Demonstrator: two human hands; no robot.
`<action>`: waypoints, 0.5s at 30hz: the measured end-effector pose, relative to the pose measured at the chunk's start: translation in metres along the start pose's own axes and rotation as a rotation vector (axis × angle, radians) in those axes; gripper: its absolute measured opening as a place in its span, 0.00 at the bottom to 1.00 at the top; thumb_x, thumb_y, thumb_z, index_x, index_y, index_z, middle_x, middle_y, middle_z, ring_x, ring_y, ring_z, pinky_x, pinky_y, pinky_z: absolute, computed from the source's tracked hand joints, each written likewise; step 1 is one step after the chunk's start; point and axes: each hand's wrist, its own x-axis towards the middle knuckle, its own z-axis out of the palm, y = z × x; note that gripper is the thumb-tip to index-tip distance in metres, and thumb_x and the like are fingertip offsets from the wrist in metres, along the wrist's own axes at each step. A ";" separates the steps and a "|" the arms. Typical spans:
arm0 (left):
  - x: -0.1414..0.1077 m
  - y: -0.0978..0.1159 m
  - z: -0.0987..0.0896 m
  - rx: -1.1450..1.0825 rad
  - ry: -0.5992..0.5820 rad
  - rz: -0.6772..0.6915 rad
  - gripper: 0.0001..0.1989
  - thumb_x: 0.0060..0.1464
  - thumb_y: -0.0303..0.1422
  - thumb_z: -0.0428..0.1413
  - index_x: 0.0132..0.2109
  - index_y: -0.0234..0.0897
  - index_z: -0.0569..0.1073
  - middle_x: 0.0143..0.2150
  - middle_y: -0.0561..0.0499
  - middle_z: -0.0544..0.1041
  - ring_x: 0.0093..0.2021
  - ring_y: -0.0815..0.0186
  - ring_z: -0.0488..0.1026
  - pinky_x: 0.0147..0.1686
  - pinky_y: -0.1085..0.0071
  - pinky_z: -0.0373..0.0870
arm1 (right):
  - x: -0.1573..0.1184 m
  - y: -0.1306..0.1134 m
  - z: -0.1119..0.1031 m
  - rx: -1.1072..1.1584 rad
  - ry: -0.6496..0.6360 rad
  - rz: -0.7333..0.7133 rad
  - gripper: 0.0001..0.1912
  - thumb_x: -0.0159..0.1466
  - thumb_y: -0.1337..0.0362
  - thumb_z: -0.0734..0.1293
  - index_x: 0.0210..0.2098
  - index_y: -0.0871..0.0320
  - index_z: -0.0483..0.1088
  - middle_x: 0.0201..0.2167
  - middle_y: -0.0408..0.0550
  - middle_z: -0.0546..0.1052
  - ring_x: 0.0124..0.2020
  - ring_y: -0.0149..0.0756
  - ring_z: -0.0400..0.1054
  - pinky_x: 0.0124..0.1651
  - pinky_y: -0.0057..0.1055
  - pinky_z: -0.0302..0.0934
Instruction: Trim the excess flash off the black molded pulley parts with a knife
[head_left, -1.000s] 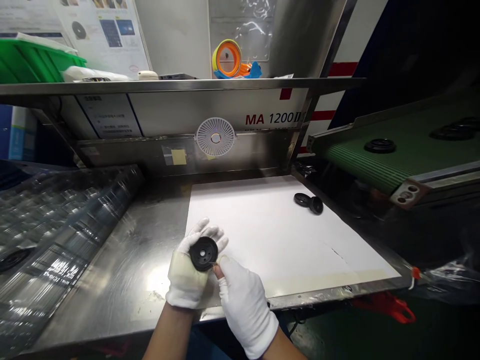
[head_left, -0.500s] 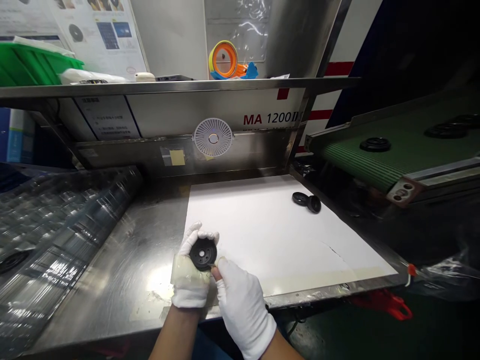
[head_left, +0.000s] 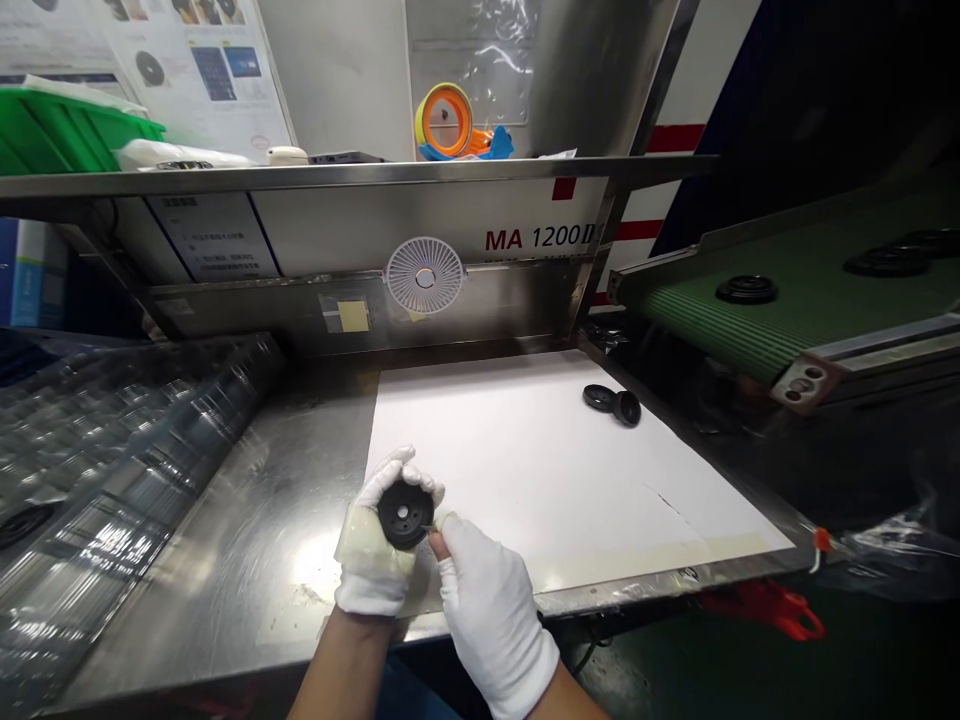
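- Big steel worktop [head_left: 225, 570], shiny and scratched, under the hands and the paper
- Long green belt [head_left: 772, 320] to the right of the worktop, with black round discs [head_left: 746, 290] on top, well apart from the hands
- Long steel shelf [head_left: 337, 172] over the back of the worktop, with a green bin [head_left: 67, 130] at the left end and a roll of orange and yellow tape [head_left: 444, 118] near the middle
- Clear plastic sheet [head_left: 112, 470] in a bumpy pile on the left part of the worktop
- Big white paper [head_left: 540, 470] flat on the worktop
- Two black round parts [head_left: 613, 405] on the far right of the paper, touching each other
- Left hand [head_left: 371, 560] in a white glove with clear tape around it, close to the near edge of the paper, fingers curled and gripping
- Right hand [head_left: 491, 610] in a white glove, just beside the left hand, fingers pinched tight at the edge of the part
- Black round part [head_left: 405, 514] with a small middle hole, held in the left hand above the paper's edge
- Thin shiny bit [head_left: 429, 527] at the right fingers, too small to tell what
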 end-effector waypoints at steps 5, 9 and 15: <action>0.005 -0.002 -0.004 -0.043 0.049 0.009 0.06 0.50 0.25 0.57 0.38 0.32 0.73 0.26 0.52 0.69 0.28 0.71 0.69 0.35 0.69 0.72 | -0.006 -0.003 0.004 0.063 -0.038 0.000 0.09 0.68 0.63 0.54 0.33 0.53 0.62 0.28 0.40 0.70 0.27 0.32 0.61 0.29 0.30 0.44; 0.010 0.002 -0.005 -0.053 0.071 0.009 0.07 0.49 0.24 0.57 0.38 0.32 0.73 0.27 0.52 0.70 0.29 0.70 0.70 0.37 0.66 0.73 | -0.004 -0.002 -0.002 0.189 -0.057 0.036 0.13 0.69 0.61 0.53 0.31 0.54 0.63 0.27 0.41 0.69 0.27 0.32 0.60 0.29 0.29 0.46; 0.000 0.015 -0.016 0.113 0.108 0.095 0.09 0.49 0.24 0.58 0.40 0.36 0.73 0.29 0.51 0.72 0.32 0.67 0.72 0.39 0.64 0.75 | 0.005 0.013 -0.023 0.742 -0.015 0.210 0.19 0.69 0.51 0.55 0.33 0.57 0.66 0.22 0.39 0.63 0.25 0.28 0.57 0.29 0.25 0.51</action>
